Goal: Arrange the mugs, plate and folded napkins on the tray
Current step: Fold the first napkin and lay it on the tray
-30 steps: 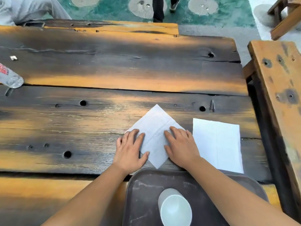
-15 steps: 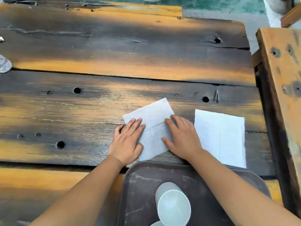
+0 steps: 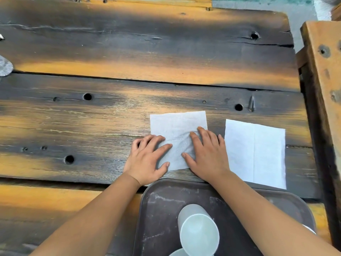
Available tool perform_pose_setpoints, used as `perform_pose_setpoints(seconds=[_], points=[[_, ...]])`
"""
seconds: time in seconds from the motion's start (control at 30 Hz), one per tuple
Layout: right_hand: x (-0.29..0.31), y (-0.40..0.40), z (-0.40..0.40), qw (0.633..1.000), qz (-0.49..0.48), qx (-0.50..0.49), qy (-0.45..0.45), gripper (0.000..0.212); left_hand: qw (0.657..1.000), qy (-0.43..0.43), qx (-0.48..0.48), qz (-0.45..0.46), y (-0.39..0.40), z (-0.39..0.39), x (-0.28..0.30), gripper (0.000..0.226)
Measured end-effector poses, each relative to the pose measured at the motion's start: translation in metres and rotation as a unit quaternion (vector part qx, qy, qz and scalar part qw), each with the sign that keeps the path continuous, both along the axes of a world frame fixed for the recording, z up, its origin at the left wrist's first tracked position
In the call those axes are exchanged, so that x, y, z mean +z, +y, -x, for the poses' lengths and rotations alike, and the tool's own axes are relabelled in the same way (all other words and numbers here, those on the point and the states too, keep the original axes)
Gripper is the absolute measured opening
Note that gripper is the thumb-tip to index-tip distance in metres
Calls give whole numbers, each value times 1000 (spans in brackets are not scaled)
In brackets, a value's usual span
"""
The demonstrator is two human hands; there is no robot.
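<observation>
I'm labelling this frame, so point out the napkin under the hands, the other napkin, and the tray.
napkin under the hands point(image 3: 177, 124), head view, bare upper half.
other napkin point(image 3: 255, 154), head view, its middle.
tray point(image 3: 162, 206), head view, bare floor.

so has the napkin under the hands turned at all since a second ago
Yes. The napkin under the hands sat corner-up like a diamond; now its edges run nearly square with the flat napkin to its right, so it has rotated in place on the table.

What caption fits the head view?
Both hands, left and right, flatten a napkin on the table beyond the tray.
</observation>
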State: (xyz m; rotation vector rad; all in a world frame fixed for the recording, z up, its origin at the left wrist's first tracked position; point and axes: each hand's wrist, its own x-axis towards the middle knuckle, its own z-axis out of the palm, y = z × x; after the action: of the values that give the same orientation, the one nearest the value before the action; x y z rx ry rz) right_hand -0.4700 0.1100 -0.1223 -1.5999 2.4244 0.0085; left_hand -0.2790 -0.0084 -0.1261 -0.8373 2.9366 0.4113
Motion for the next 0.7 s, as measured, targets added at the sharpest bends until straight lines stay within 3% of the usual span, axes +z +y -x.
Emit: perform_pose_setpoints(seconds=[0.27,0.5,0.7], points=[[5,-7,8,999,31,-22,-10,69,1000,5,1,-3,0,-2,-3,49],[7,-52,47,993,71,-36,-92,50,1000,20,-24,4,0,-3,-8,44],[12,-88,64,996,32,-16,-87,44,999,36,-23,7,0,-4,-9,44]])
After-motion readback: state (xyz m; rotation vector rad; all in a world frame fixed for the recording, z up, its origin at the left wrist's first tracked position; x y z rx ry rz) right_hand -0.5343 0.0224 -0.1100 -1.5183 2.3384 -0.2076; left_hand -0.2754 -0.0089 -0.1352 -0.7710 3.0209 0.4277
